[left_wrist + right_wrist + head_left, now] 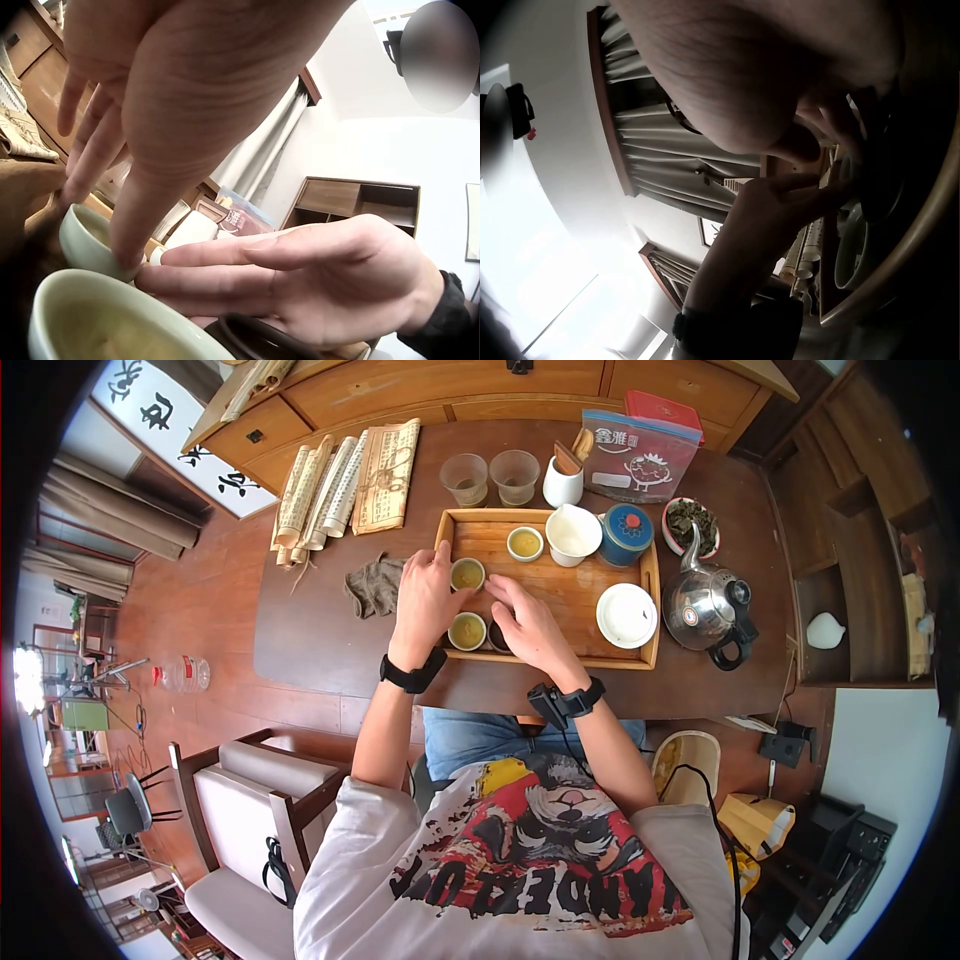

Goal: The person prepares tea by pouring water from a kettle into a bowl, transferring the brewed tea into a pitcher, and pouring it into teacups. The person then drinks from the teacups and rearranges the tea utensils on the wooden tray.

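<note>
**Q:** So, where were the hands, and were they holding anything?

**A:** Yeah, the left hand [428,595] was palm down with its thumb and fingers on either side of a small, round, pale green cup [467,575], so I'd call that a light pinch. The cup sat near the left side of a rectangular, light wooden tray [550,585] and had yellowish liquid in it. The right hand [530,628] had its fingers out pretty straight, released, tips right beside that same cup. Couldn't tell if they were really touching it.

**Q:** Anything under the right hand?

**A:** Yep, a dark brown, round-rimmed thing [262,341], mostly hidden. Next to it was a second pale green cup with yellowish liquid [467,632], closer to the person than the pinched one.

**Q:** What else was on the tray?

**A:** Farther back stood a small white cup of yellow liquid [525,543], then a white pitcher [574,532] and a blue round tin with a red knob [627,535]. A white lidded bowl [627,616] was over at the right side.

**Q:** And off the tray?

**A:** On the dark brown surface [330,650], a shiny steel kettle with a black handle [700,605] stood just right of the tray, and a crumpled grey-brown cloth [374,586] lay to the left. Paper rolls with printed characters [320,490] were behind the cloth.
</note>
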Motion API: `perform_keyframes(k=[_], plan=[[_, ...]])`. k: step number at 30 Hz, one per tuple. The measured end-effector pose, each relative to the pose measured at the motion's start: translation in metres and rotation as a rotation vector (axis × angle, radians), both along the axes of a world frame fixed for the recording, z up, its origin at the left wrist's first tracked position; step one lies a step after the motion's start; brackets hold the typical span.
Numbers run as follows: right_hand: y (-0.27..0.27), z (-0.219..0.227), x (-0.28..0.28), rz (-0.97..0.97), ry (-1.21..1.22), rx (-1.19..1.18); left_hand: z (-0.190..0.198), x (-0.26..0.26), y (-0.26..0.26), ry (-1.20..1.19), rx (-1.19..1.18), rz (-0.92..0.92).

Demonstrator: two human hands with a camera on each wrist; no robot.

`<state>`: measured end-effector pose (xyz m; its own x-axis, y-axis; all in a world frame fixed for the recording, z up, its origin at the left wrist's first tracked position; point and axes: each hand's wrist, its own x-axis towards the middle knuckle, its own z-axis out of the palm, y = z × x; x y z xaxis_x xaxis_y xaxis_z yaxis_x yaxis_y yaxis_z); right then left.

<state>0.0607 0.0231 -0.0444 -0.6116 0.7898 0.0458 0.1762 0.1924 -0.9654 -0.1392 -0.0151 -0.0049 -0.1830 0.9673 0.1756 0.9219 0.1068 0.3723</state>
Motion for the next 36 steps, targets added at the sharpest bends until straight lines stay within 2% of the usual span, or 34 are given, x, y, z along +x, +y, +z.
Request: perform_keyframes(k=[3,14,19,22,23,25,29,36], plan=[[0.002,0.001,-0.001,0.002,0.016,-0.010,-0.007,-0.004,0.004,0.012,0.099,-0.013],[0.007,-0.011,-0.003,0.024,0.052,-0.043,0.001,-0.004,0.005,-0.011,0.063,0.002],[-0.002,0.001,0.020,-0.010,0.041,-0.071,0.021,0.016,-0.018,-0.016,0.126,0.040],[-0.014,-0.002,0.041,-0.036,0.063,-0.038,0.022,0.024,-0.039,-0.260,0.007,-0.141],[-0.017,-0.001,0.048,-0.036,0.060,-0.042,0.020,0.026,-0.044,-0.264,0.003,-0.140],[-0.023,0.008,0.062,-0.044,0.027,-0.082,0.019,0.029,-0.052,-0.178,-0.009,-0.298],[-0.034,0.007,0.076,-0.038,0.049,-0.107,0.018,0.032,-0.054,-0.241,-0.083,-0.323],[-0.039,0.008,0.079,-0.013,0.063,-0.137,0.011,0.034,-0.046,-0.230,-0.049,-0.381]])
